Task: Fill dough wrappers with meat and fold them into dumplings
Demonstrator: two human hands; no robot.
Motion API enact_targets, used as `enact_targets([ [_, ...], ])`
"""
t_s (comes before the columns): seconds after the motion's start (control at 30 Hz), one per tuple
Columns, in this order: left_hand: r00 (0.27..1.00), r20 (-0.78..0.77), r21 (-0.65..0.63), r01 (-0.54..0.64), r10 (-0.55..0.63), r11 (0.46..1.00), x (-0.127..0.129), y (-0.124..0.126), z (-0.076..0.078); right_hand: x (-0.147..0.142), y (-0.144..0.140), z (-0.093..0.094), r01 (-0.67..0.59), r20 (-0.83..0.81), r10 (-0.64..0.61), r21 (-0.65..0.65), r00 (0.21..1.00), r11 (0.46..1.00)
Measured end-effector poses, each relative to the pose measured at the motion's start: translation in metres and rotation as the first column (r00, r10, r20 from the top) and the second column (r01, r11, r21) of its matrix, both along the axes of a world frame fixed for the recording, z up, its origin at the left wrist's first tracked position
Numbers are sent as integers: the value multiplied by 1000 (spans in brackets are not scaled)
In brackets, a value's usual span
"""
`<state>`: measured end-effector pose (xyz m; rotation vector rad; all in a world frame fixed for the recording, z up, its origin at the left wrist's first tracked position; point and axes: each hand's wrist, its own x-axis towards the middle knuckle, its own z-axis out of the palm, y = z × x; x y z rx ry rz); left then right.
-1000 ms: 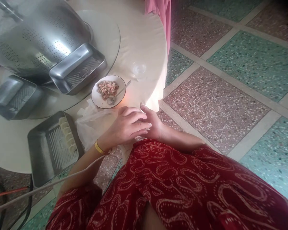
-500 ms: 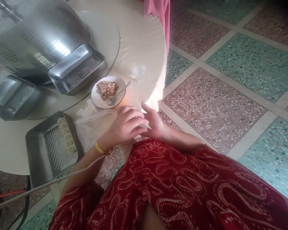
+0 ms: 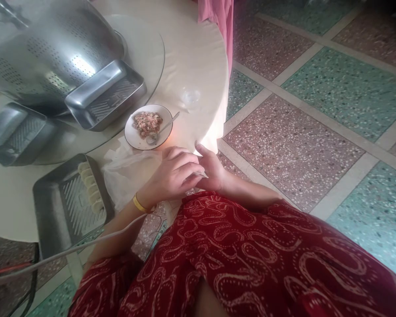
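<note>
From my remote seat I cannot see what sits between the two hands: the left hand (image 3: 171, 174) lies over the right hand (image 3: 214, 169), fingers curled down and closed around something pale, and only a thin whitish sliver, probably a dumpling wrapper (image 3: 199, 175), peeks out at the left fingertips. The right palm is mostly covered, its thumb raised beside the left knuckles, so I cannot tell how tightly it is closed. Both hands hover just off the near edge of the round table (image 3: 198, 57), above the lap in the red patterned dress (image 3: 251, 255). The big perforated steel colander (image 3: 53, 48) at the far left is cut off by the picture's edge, as is one steel tray (image 3: 13, 136) below it; a second tray (image 3: 108, 99) leans under the colander. Near the table's front edge a slotted tray (image 3: 66, 207) carries a row of folded dumplings (image 3: 90, 189) along its right side, with a crumpled clear plastic bag (image 3: 125, 171) just beside it. A white plate of minced filling (image 3: 148, 125) with a spoon (image 3: 161, 130) stands just beyond the hands. A small clear glass (image 3: 190, 97) further in is faint and hard to make out. Compared with a second ago, the left fingers have curled in tighter over the right hand, and the view has shifted slightly.
</note>
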<state>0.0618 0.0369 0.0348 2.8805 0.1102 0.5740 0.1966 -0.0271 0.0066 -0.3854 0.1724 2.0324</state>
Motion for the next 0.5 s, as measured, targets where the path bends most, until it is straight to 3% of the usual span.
enact_targets([
  [0.23,1000,-17,-32,2,-3,999,2,-1,-3,-2,1,-3,-22,66,22,-7,998,1000],
  [0.5,1000,-21,-44,6,-7,999,4,-3,1,-2,1,-5,-2,31,1,39,1000,999],
])
